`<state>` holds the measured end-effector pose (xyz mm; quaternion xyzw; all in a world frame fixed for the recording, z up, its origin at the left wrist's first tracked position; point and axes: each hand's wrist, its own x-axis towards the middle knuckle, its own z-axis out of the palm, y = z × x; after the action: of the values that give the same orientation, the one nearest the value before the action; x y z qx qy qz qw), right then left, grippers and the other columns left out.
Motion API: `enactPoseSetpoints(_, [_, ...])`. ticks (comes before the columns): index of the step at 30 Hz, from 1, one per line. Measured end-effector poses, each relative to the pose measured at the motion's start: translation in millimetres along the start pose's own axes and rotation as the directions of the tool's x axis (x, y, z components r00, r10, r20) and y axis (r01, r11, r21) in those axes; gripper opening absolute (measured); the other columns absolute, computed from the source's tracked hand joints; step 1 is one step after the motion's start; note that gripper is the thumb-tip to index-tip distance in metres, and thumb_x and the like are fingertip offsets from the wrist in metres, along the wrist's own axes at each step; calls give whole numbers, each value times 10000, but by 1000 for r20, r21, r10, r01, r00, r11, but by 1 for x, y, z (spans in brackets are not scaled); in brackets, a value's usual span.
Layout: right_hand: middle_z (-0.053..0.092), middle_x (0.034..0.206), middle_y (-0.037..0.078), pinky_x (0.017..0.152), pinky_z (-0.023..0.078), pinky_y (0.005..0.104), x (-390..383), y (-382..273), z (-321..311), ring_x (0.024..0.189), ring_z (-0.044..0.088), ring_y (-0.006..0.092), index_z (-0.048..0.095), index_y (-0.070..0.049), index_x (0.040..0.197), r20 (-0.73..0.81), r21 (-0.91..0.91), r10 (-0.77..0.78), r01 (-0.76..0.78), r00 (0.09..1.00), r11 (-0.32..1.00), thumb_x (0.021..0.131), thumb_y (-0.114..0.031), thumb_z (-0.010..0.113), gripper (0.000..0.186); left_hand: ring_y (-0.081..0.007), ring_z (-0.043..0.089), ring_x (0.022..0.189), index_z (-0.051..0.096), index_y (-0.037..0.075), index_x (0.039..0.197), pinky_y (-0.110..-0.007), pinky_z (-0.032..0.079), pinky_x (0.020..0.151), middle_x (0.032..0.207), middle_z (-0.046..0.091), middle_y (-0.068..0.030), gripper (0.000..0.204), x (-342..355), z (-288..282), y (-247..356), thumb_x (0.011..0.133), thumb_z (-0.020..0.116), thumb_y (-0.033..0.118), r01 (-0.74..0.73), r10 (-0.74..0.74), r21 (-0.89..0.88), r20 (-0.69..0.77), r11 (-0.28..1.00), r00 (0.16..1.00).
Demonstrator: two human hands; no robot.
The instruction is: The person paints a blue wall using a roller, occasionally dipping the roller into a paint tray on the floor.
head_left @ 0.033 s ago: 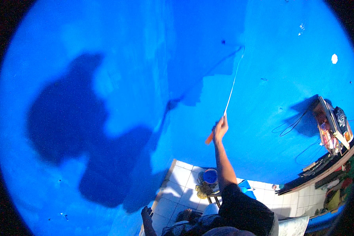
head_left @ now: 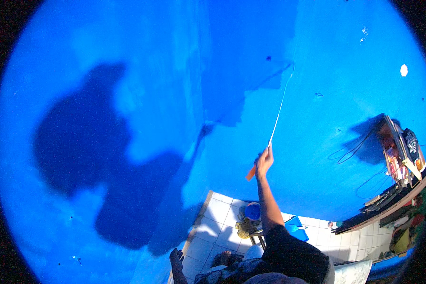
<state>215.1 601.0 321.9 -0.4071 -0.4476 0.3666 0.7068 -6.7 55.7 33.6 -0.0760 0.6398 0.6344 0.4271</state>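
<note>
Head view: right hand is gripping a paint roller by its orange handle, fingers wrapping round it. Roller's thin pale rod is running up and slightly right in front of the blue wall, top bending left; roller head is blending into the blue, hard to make out. Darker blue patch is covering the wall around the rod's top. Left hand is hanging low by the left wall, fingers loosely spread, holding nothing. Below the right forearm, a bucket with blue inside is standing near a yellowish bundle; a blue tray is lying on white floor tiles. Far right, a cluttered shelf is standing against the wall.
</note>
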Motion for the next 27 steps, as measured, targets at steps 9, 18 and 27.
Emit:
enactPoseSetpoints(9, [380,582,-73,381,282,226,-56,19,-4,457,338,23,454,-59,1390,-76,63,137,-133,988,989,993,-182,467,416,-268,603,1026,533,149,1252,-491,463,841,1166,630,-118,462,-27,-7,22,876,598,411,-18,15,60,49,998,999])
enactPoseSetpoints(18, [387,595,-76,375,311,212,-68,23,-14,465,368,20,454,-43,1385,-101,-181,-32,13,994,983,997,-182,451,412,-247,609,983,543,125,1226,-462,479,824,1110,640,-111,425,5,15,3,893,575,386,115,-114,76,-12,990,993])
enactPoseSetpoints(27, [401,587,-65,416,272,236,-55,4,6,492,339,25,462,-29,1380,-80,18,30,-28,996,999,980,-151,483,419,-256,611,994,526,123,1224,-441,486,808,1137,627,-107,462,5,13,2,884,597,427,57,-62,90,55,994,997])
